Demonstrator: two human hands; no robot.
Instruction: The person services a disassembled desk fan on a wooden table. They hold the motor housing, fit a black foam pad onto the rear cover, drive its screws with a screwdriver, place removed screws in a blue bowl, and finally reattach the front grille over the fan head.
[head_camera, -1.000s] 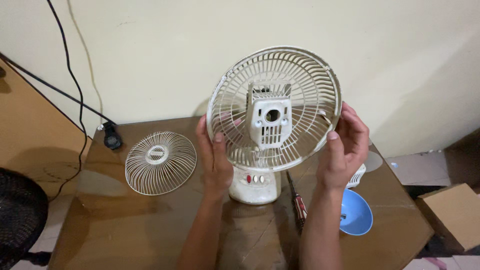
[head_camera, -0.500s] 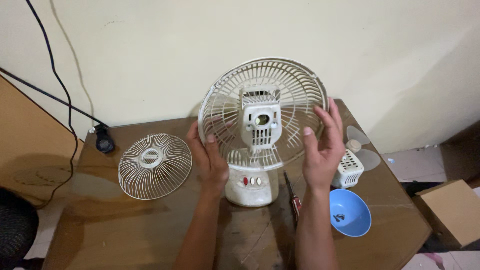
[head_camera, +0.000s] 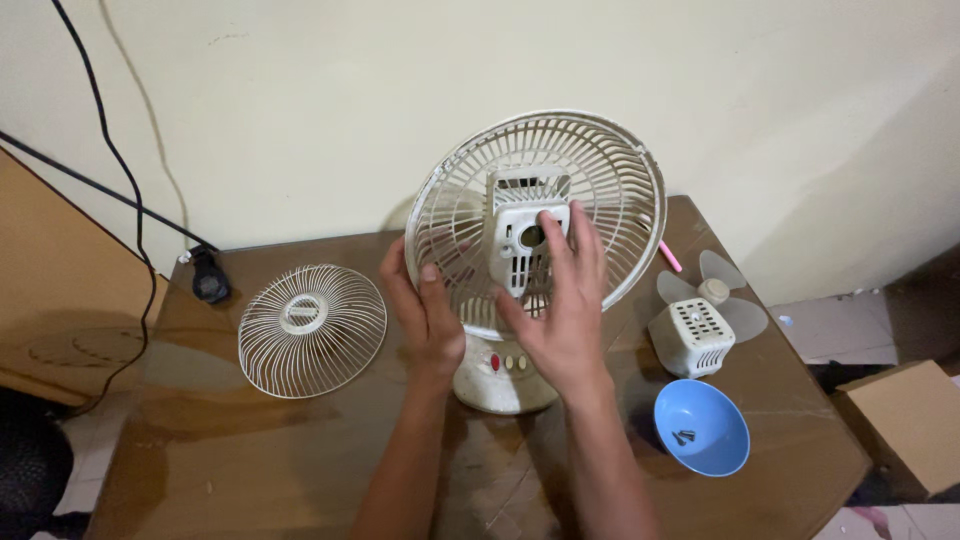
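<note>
Pale cream wall rises behind a brown wooden tabletop (head_camera: 250, 450), and a black cable (head_camera: 110, 160) runs down that wall to a black plug (head_camera: 210, 280) at the tabletop's back left corner.

We see a small white table fan (head_camera: 505, 375) standing upright near the middle, its rear grille (head_camera: 610, 190) facing us with no blade on it. Our left hand (head_camera: 425, 315) rests against the grille's lower left rim, fingers curled loosely along the wires; its grip is a light hold on that rim. Our right hand (head_camera: 565, 300) lies flat and open over the front of the motor housing (head_camera: 520, 235), fingers spread upward, touching the housing and the grille beside it but closed on nothing. Red and pale buttons show on the fan base between our wrists.

To the left, well apart from the fan, the front grille (head_camera: 312, 330) lies flat on the tabletop. To the right, a white vented motor cover (head_camera: 695, 335) sits just in front of the translucent fan blade (head_camera: 720, 285), touching it. Near those, closer to us, a blue bowl (head_camera: 702, 428) holds small dark screws (head_camera: 684, 437). A pink pen-like stick (head_camera: 669, 256) pokes out behind the grille's right edge. At the far right, off the tabletop, sits a cardboard box (head_camera: 905, 425).
</note>
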